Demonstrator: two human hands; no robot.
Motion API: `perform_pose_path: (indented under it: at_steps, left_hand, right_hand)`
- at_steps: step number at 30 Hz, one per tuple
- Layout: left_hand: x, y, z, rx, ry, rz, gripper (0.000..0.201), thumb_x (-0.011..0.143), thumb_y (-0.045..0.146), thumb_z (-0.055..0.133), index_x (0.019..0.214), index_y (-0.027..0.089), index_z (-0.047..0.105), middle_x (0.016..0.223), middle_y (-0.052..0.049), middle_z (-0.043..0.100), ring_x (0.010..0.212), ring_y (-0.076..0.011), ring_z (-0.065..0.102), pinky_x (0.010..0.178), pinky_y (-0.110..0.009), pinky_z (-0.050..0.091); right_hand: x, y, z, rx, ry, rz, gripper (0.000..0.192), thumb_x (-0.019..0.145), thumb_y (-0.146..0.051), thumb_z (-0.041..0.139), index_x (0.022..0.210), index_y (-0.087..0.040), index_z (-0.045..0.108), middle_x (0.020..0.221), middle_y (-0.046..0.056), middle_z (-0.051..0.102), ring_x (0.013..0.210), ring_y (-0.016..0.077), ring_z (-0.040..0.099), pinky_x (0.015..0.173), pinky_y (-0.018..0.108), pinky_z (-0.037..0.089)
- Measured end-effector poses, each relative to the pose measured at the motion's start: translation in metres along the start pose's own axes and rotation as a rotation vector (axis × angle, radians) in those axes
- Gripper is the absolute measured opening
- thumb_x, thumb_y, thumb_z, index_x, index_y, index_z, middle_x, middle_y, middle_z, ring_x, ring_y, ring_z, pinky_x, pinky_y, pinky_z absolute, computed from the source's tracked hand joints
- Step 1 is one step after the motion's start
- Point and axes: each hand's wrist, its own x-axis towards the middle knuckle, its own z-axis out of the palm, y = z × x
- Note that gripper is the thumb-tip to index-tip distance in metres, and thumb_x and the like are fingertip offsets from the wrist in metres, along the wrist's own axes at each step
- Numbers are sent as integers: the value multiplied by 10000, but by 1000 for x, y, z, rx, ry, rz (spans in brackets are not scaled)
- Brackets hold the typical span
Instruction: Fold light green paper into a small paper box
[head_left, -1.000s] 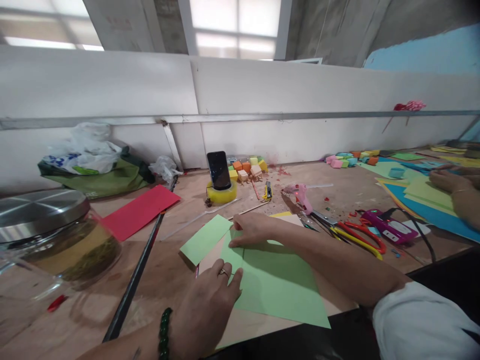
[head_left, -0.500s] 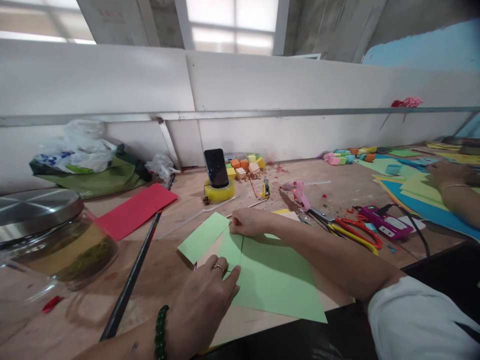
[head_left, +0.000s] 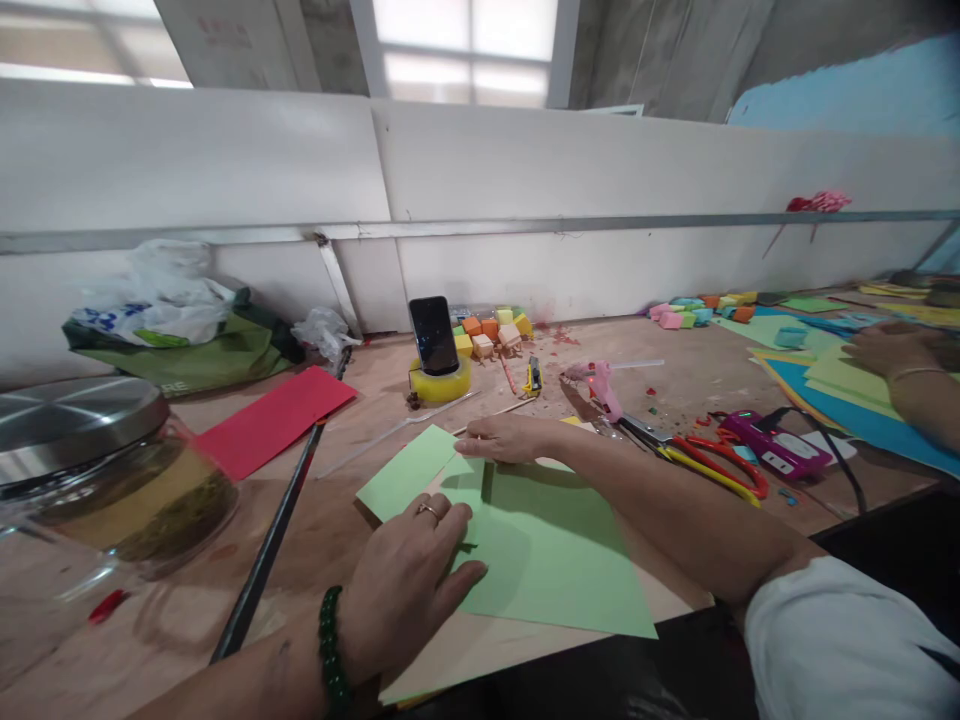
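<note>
1. My left hand [head_left: 409,585] lies flat, fingers together, pressing down the near-left part of the green paper [head_left: 555,560], which sits on the tabletop [head_left: 330,520] right in front of me.
2. My right hand [head_left: 510,437] rests at the sheet's far edge, fingers stretched out and low on the paper; it grips nothing that I can see.
3. A smaller green piece [head_left: 405,470] lies just beside the sheet on its left, touching or overlapping its corner.
4. I judge I am in the creasing step: one hand anchors the sheet while the other runs along the fold.
5. The next move, as I see it, calls for steady pressure from my left hand so the sheet does not slip, and an even stroke along the line.
6. The scissors [head_left: 712,462] and glue gun [head_left: 600,385] lie to my right, apart from my hands.
</note>
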Motion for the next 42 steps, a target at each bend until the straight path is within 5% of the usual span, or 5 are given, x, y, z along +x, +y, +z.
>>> perform_pose_path:
  at_steps: [12, 20, 28, 34, 42]
  left_hand:
    - [13, -28, -2, -91, 118, -119, 259, 791, 157, 469, 1007, 172, 611, 854, -61, 619, 840, -224, 598, 703, -315, 472]
    - [16, -40, -3, -211, 179, -185, 406, 839, 134, 381, 1217, 152, 528, 643, 7, 620, 597, -165, 588, 574, -266, 441]
    - [11, -33, 7, 128, 285, 121, 380, 830, 38, 457, 1048, 235, 697, 1351, -159, 493, 1233, -332, 452, 975, -540, 424]
    - [9, -29, 7, 80, 213, 174, 414, 802, -11, 470, 1072, 209, 695, 1435, -159, 427, 1304, -325, 395, 1026, -525, 409]
    - [8, -30, 5, -13, 137, 133, 393, 835, 53, 504, 1124, 237, 697, 1471, -132, 418, 1370, -337, 324, 1062, -541, 382]
  right_hand:
    - [-3, 18, 7, 221, 35, -93, 470, 740, -298, 718, 1171, -158, 592, 681, -50, 491, 632, 113, 480, 574, 205, 359]
    - [-4, 4, 11, 91, 144, 13, 482, 732, -422, 718, 1135, -177, 621, 796, 9, 610, 689, 147, 545, 601, 225, 367]
    - [-8, -6, 7, -1, 110, 61, 495, 735, -400, 708, 1176, -205, 595, 952, 53, 678, 798, 198, 615, 632, 241, 398]
    - [-9, -8, 6, -49, 53, 102, 812, 641, -534, 748, 1333, -204, 482, 1036, 85, 672, 901, 262, 621, 692, 282, 424]
    - [2, 11, 4, 115, 2, 42, 610, 726, -182, 646, 1315, -148, 492, 843, 21, 654, 703, 161, 593, 620, 236, 426]
